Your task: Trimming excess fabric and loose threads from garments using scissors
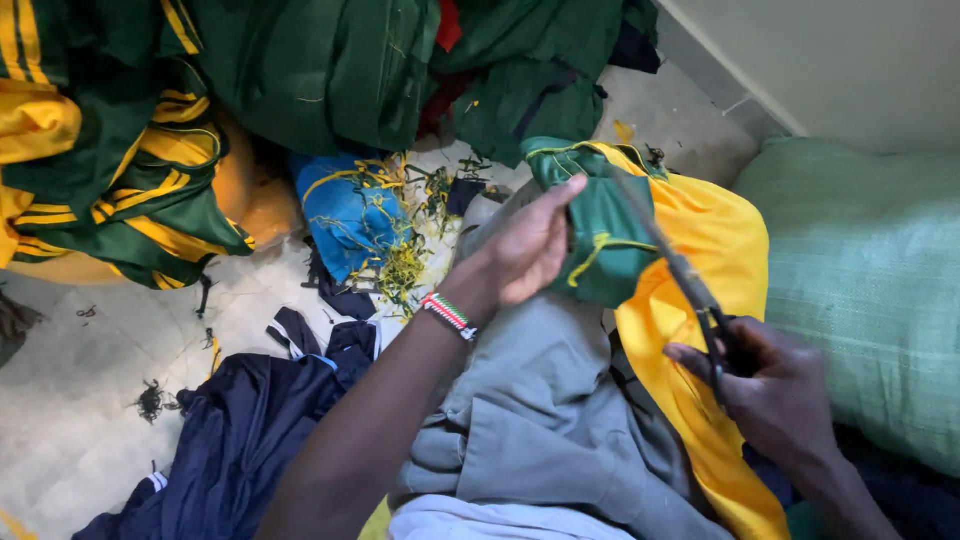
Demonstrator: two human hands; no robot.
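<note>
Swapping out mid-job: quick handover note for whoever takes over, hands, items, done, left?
Left hand: grips the green and yellow garment at its green end, held up over the lap.
Right hand: holds the scissors, blades lying along the garment.
Done: thread clippings litter the floor by a blue cloth.
Left: a pile of green and yellow garments lies at the far left.

Scissors blades motion-blurred, handles buried in the right hand; garment pile cropped at left edge.
</note>
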